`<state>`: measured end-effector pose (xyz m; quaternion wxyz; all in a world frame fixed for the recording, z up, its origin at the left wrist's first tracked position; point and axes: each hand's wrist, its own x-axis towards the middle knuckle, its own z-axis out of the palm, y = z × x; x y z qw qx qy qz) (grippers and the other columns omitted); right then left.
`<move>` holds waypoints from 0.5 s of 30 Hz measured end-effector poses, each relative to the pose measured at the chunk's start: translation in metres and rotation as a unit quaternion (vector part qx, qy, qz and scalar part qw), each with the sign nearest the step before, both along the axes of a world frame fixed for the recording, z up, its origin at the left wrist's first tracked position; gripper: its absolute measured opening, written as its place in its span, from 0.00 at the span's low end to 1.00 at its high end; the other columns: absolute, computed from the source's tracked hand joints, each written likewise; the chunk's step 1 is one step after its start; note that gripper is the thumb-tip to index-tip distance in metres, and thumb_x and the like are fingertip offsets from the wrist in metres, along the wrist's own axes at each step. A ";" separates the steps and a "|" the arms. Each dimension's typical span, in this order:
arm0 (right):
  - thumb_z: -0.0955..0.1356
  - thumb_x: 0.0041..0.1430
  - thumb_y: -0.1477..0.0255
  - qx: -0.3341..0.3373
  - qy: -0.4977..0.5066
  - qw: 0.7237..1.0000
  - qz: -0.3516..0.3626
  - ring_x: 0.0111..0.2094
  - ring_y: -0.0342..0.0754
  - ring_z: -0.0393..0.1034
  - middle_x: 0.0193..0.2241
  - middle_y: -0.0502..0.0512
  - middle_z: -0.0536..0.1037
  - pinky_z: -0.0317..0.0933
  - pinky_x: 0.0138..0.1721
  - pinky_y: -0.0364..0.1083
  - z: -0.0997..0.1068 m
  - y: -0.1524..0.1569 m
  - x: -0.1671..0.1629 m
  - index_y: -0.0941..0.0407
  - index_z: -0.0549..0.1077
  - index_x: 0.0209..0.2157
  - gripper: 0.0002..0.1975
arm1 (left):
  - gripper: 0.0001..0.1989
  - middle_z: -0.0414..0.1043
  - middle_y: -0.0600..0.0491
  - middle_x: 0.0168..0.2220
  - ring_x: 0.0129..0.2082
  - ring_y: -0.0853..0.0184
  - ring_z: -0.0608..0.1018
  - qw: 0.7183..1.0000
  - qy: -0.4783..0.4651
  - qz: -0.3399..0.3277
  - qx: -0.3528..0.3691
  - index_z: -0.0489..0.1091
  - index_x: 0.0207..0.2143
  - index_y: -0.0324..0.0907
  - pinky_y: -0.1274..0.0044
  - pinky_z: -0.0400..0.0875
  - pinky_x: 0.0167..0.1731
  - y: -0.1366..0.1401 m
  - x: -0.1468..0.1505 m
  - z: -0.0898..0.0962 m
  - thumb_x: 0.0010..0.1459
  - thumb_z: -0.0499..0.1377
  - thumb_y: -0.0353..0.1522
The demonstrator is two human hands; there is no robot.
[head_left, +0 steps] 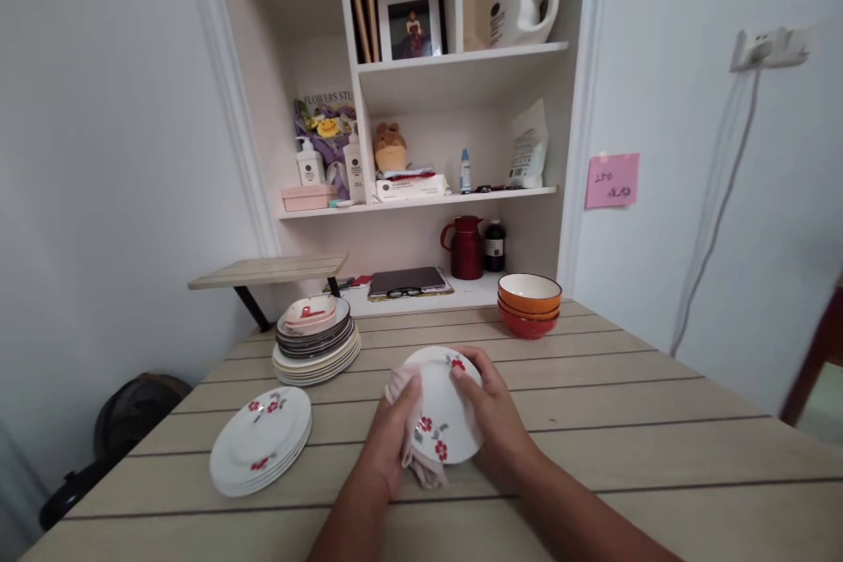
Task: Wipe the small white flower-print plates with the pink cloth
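A white plate [448,404] with red flowers and grey leaves is held up, tilted, between my two hands over the table. My left hand [388,426] is closed round a pale pink cloth [425,465], which it presses against the plate's left edge. On the opposite side, my right hand [493,408] grips the rim, thumb on the face and fingers behind it. To the left lies a stack of matching flowered plates [263,439]. The fingertips behind the plate are hidden.
Behind the flowered stack stands a taller pile of plates [316,360] topped with small dishes. Orange and red bowls [529,303] are nested at the back right. A small raised shelf [270,270] overhangs the back left. Beyond are a red jug [466,248] and a laptop [407,281].
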<state>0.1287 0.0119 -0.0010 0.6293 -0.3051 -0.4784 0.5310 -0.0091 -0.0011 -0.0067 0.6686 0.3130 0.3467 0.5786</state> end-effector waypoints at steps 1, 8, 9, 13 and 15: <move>0.69 0.54 0.63 -0.005 0.007 1.000 -0.015 0.28 0.46 0.68 0.33 0.50 0.75 0.62 0.28 0.44 -0.002 0.000 -0.002 0.52 0.67 0.42 0.15 | 0.27 0.81 0.42 0.36 0.35 0.55 0.83 1.000 -0.002 0.005 0.002 0.70 0.50 0.35 0.71 0.77 0.35 0.000 0.001 -0.001 0.50 0.68 0.38; 0.69 0.52 0.67 -0.121 -0.025 0.990 0.073 0.26 0.48 0.69 0.30 0.50 0.76 0.61 0.24 0.44 0.004 0.003 0.008 0.51 0.66 0.44 0.17 | 0.28 0.81 0.43 0.34 0.32 0.56 0.82 0.998 0.006 0.064 0.015 0.71 0.48 0.35 0.70 0.77 0.33 -0.001 0.005 -0.005 0.46 0.69 0.40; 0.69 0.50 0.69 -0.144 -0.057 0.983 0.098 0.25 0.47 0.69 0.30 0.50 0.76 0.60 0.23 0.43 0.008 0.003 0.014 0.52 0.67 0.44 0.17 | 0.28 0.81 0.43 0.33 0.32 0.56 0.82 0.998 0.010 0.059 0.020 0.72 0.48 0.35 0.70 0.77 0.33 -0.001 0.005 -0.005 0.46 0.69 0.40; 0.70 0.46 0.72 -0.112 -0.121 0.972 0.170 0.27 0.46 0.71 0.29 0.50 0.76 0.58 0.24 0.41 0.025 0.000 0.035 0.53 0.69 0.40 0.16 | 0.26 0.81 0.43 0.33 0.32 0.58 0.82 0.998 0.036 0.000 0.051 0.73 0.47 0.34 0.72 0.75 0.33 -0.003 0.001 -0.005 0.48 0.68 0.41; 0.70 0.47 0.71 -0.098 -0.141 0.967 0.189 0.27 0.46 0.71 0.30 0.49 0.77 0.59 0.24 0.41 0.030 -0.002 0.038 0.53 0.69 0.41 0.16 | 0.26 0.81 0.44 0.32 0.31 0.59 0.81 0.996 0.065 -0.022 0.060 0.74 0.46 0.34 0.73 0.74 0.33 -0.004 0.000 -0.005 0.48 0.68 0.41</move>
